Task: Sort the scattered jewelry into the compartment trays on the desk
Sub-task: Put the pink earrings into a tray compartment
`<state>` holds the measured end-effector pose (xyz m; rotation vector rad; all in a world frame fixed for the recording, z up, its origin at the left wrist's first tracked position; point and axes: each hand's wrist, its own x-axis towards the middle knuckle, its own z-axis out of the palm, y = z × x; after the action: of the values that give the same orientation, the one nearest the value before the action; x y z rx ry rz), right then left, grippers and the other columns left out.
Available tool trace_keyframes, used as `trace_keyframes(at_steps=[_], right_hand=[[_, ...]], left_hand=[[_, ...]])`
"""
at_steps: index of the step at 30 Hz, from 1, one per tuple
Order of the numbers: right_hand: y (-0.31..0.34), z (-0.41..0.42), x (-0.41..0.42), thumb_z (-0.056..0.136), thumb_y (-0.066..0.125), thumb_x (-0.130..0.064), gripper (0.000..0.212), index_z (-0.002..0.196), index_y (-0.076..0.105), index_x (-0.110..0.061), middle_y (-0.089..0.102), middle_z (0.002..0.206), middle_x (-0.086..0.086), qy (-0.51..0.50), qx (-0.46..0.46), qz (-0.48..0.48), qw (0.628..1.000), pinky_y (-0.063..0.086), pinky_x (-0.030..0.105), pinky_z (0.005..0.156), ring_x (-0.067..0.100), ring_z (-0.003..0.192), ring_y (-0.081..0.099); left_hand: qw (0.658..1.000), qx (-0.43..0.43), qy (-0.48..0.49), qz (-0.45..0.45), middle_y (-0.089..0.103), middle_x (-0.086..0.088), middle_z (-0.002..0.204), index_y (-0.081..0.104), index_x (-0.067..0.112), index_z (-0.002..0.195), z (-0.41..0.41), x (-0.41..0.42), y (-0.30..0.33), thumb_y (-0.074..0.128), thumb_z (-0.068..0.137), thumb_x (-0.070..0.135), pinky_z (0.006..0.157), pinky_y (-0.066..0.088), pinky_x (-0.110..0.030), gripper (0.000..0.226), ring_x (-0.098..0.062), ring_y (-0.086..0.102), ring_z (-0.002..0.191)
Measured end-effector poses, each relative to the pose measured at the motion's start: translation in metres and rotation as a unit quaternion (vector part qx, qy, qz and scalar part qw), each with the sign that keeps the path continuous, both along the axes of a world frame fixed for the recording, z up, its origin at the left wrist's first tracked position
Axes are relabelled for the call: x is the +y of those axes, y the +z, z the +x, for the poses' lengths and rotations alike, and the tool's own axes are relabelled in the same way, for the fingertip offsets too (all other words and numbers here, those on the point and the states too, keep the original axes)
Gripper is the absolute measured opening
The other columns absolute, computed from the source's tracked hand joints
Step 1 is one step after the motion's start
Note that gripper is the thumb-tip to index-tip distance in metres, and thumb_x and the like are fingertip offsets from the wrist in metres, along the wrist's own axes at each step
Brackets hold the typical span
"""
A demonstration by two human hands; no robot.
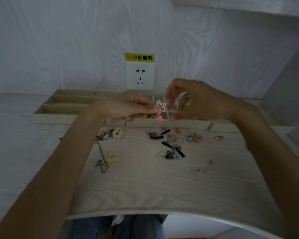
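Pale wood-grain desk [145, 187] carries everything; cream compartment trays [67, 107] sit along the back edge against the wall, under a socket [139, 76]; left hand [121, 109] held above the trays, fingertips pinching a pink flower earring [160, 107] with a small pink charm dangling below; right hand [193, 100] just beside it, fingers loosely curled, gripping nothing; scattered jewelry [173, 144] lies on the desk in front of the trays: rings, chain, black pieces, yellow flower [112, 158].
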<state>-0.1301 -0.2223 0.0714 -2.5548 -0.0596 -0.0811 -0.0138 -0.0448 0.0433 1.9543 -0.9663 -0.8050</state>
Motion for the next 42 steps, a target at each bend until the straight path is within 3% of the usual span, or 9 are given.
trace_keyframes(at_steps=[2, 6, 11, 18, 22, 29, 31, 34, 42], right_hand=[[0.006, -0.004, -0.004, 0.068, 0.082, -0.013, 0.042, 0.103, 0.059, -0.019, 0.064, 0.096, -0.003, 0.000, -0.031, 0.041, 0.999, 0.047, 0.011, 0.057, 0.002, 0.069, 0.063], [0.016, -0.009, -0.007, 0.070, 0.078, -0.012, 0.030, 0.099, 0.072, -0.015, 0.070, 0.085, -0.002, 0.029, -0.070, 0.042, 0.996, 0.048, 0.010, 0.065, -0.004, 0.067, 0.062], [0.016, -0.010, -0.024, 0.069, 0.078, -0.024, 0.020, 0.088, 0.077, -0.019, 0.074, 0.080, -0.004, -0.003, -0.077, 0.044, 0.996, 0.057, 0.028, 0.073, 0.014, 0.072, 0.069], [0.024, -0.021, -0.057, 0.080, 0.072, -0.017, 0.013, 0.092, 0.075, -0.012, 0.075, 0.079, -0.002, -0.060, -0.017, 0.031, 0.998, 0.056, 0.019, 0.071, 0.010, 0.074, 0.071], [0.022, -0.024, -0.068, 0.084, 0.068, -0.016, 0.014, 0.094, 0.071, -0.009, 0.074, 0.078, 0.003, -0.086, 0.045, 0.045, 0.994, 0.053, 0.016, 0.065, 0.012, 0.073, 0.071], [0.026, -0.030, -0.079, 0.088, 0.064, -0.013, 0.010, 0.096, 0.062, -0.008, 0.074, 0.086, 0.007, -0.137, 0.057, 0.106, 0.983, 0.053, 0.017, 0.063, 0.016, 0.075, 0.072], [0.024, -0.030, -0.081, 0.089, 0.062, -0.012, 0.012, 0.099, 0.059, -0.006, 0.074, 0.089, 0.010, -0.147, 0.079, 0.127, 0.978, 0.053, 0.017, 0.062, 0.018, 0.076, 0.072], [0.020, -0.027, -0.082, 0.091, 0.060, -0.012, 0.014, 0.102, 0.058, -0.005, 0.074, 0.090, 0.009, -0.156, 0.103, 0.130, 0.974, 0.053, 0.017, 0.061, 0.018, 0.076, 0.072], [0.012, -0.022, -0.083, 0.088, 0.063, -0.014, 0.015, 0.100, 0.062, -0.007, 0.073, 0.095, 0.009, -0.148, 0.154, 0.114, 0.970, 0.057, 0.022, 0.071, 0.016, 0.076, 0.071]], left_hand=[[0.995, 0.084, 0.014, -0.046, 0.054, 0.016, 0.058, 0.070, 0.016, 0.106, -0.002, -0.007, -0.004, 0.061, 0.081, 0.036, 0.039, 0.023, -0.010, 0.034, 0.003, 0.043, 0.045], [0.971, 0.224, 0.014, -0.083, 0.055, 0.000, 0.092, 0.070, 0.013, 0.109, -0.007, -0.022, -0.012, 0.063, 0.082, 0.032, 0.038, 0.022, -0.011, 0.033, 0.000, 0.042, 0.058], [0.932, 0.337, -0.034, -0.129, 0.056, 0.009, 0.075, 0.072, 0.017, 0.093, -0.021, -0.037, -0.008, 0.054, 0.085, 0.023, 0.038, 0.022, -0.010, 0.020, 0.000, 0.044, 0.056], [0.997, 0.082, 0.007, -0.012, 0.071, 0.010, 0.108, 0.064, 0.024, 0.117, -0.015, -0.066, 0.019, 0.037, 0.096, 0.050, 0.071, 0.048, -0.022, 0.042, -0.005, 0.064, 0.100], [0.998, -0.043, -0.053, -0.010, 0.068, 0.014, 0.111, 0.062, 0.029, 0.122, -0.018, -0.086, 0.026, 0.065, 0.085, 0.039, 0.084, 0.048, -0.014, 0.038, 0.003, 0.060, 0.102], [0.996, -0.081, -0.047, -0.001, 0.074, 0.001, 0.099, 0.074, 0.024, 0.096, -0.014, -0.125, 0.012, 0.075, 0.079, 0.031, 0.090, 0.048, -0.021, 0.019, -0.006, 0.066, 0.094], [0.997, -0.064, -0.032, -0.031, 0.075, 0.004, 0.092, 0.076, 0.026, 0.090, -0.011, -0.126, 0.011, 0.074, 0.079, 0.035, 0.080, 0.051, -0.019, 0.015, 0.001, 0.066, 0.088], [0.998, -0.050, -0.032, -0.036, 0.075, 0.012, 0.086, 0.076, 0.025, 0.092, -0.013, -0.124, 0.013, 0.071, 0.081, 0.041, 0.054, 0.040, -0.007, 0.021, 0.011, 0.063, 0.072], [0.990, 0.043, 0.027, -0.131, 0.075, 0.002, 0.082, 0.074, 0.012, 0.098, -0.012, -0.123, -0.002, 0.071, 0.083, 0.020, 0.058, 0.051, -0.010, 0.018, -0.004, 0.071, 0.076]])
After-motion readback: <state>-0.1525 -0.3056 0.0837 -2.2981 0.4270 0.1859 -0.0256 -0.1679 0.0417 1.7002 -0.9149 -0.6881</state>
